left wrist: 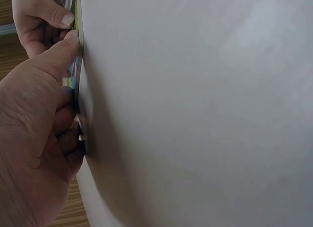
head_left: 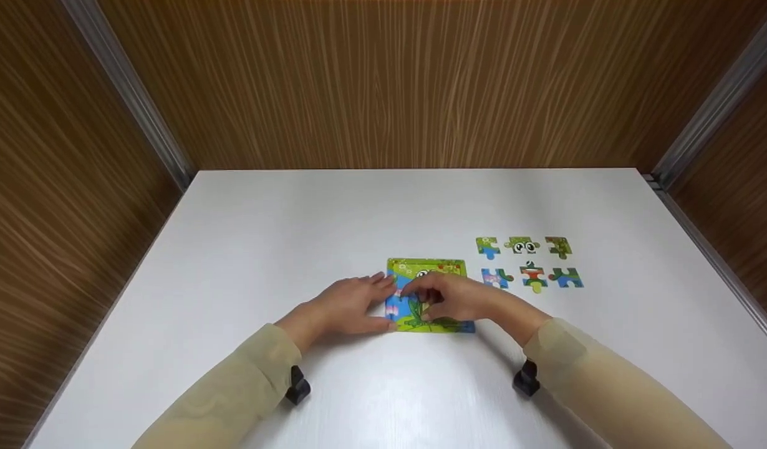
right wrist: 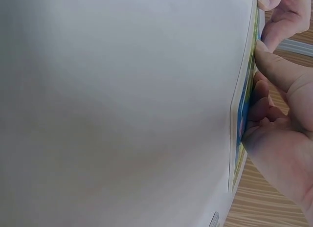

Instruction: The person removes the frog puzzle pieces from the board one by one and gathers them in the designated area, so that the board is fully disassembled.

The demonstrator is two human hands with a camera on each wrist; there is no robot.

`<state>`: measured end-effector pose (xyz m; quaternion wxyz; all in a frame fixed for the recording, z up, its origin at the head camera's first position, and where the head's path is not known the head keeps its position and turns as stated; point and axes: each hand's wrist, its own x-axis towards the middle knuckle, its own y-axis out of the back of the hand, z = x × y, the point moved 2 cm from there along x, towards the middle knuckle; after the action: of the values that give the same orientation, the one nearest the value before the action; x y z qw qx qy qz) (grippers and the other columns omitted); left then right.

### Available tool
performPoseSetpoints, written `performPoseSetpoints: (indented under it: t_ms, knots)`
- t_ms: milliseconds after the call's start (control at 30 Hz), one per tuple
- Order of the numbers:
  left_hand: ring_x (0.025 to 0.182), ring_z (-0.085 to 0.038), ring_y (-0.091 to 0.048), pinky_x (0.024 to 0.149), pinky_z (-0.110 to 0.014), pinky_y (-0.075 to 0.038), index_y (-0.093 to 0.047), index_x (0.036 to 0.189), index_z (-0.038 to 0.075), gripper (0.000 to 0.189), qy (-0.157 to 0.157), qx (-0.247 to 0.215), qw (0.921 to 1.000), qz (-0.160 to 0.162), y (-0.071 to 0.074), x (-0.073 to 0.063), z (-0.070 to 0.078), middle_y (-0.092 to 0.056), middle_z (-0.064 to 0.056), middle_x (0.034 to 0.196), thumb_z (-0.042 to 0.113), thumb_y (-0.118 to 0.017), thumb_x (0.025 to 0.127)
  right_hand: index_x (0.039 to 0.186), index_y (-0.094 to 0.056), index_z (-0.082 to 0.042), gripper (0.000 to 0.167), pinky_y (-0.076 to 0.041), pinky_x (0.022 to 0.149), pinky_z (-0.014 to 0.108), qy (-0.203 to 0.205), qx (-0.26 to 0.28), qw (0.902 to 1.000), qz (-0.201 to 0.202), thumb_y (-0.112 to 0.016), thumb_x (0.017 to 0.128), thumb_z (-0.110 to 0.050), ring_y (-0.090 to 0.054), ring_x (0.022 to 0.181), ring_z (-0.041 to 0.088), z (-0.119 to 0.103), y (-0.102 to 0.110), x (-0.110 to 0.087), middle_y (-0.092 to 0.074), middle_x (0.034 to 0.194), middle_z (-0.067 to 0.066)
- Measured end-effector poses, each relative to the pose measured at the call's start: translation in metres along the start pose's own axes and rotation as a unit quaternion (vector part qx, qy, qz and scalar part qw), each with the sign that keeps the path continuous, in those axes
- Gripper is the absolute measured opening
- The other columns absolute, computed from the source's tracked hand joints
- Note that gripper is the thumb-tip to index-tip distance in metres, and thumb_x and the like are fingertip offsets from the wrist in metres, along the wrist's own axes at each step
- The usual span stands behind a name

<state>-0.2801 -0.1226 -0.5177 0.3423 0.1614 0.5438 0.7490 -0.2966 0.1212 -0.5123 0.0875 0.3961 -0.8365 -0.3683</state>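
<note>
A flat frog puzzle board with a green rim lies on the white table. My left hand rests at its left side, the fingers reaching out to touch the edge and the thumb by the near left corner. Over the middle of the board bends my right hand, with its index finger and thumb on the picture. Whether those fingers pinch a puzzle piece is hidden. In the right wrist view the board appears edge-on, with the right hand against its face.
To the right of the board lie several loose puzzle pieces in two rows, among them one with frog eyes and one with a red patch. Wood-grain panels stand behind the table and at both sides.
</note>
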Motion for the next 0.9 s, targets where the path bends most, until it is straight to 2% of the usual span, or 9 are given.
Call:
performPoseSetpoints:
  t_ms: [300,533,900]
  knots:
    - [0.157,-0.032,-0.032,0.124,-0.053,-0.032,-0.04,0.164,0.013,0.083,0.011,-0.004,0.9999,0.002,0.0016,-0.0031,0.0011,-0.034,-0.007,0.17,0.059,-0.063,0.099,0.139,-0.064,-0.019,0.044,-0.046,0.08,0.033,-0.006,0.014,0.9999,0.003,-0.076,0.098,-0.006,-0.051,0.089,0.019,-0.003,-0.0006,0.0005,-0.057,0.105,0.002]
    - [0.157,-0.033,-0.031,0.123,-0.054,-0.032,-0.041,0.163,0.009,0.081,-0.002,-0.001,1.0,-0.001,0.0002,-0.0035,0.0025,-0.034,-0.008,0.17,0.056,-0.063,0.1,0.138,-0.064,-0.016,0.044,-0.046,0.078,0.031,0.016,0.013,0.9997,0.013,-0.076,0.098,-0.004,-0.051,0.088,0.018,-0.0017,-0.005,-0.0016,-0.059,0.106,0.005]
    - [0.158,-0.031,-0.029,0.124,-0.053,-0.031,-0.041,0.164,0.011,0.081,0.002,0.003,1.0,-0.002,-0.0017,0.0007,0.0004,-0.034,-0.006,0.17,0.057,-0.062,0.1,0.136,-0.064,-0.013,0.043,-0.048,0.083,0.03,0.036,-0.002,0.9986,0.039,-0.077,0.096,-0.002,-0.055,0.095,0.02,-0.0049,-0.007,-0.0036,-0.062,0.109,0.001]
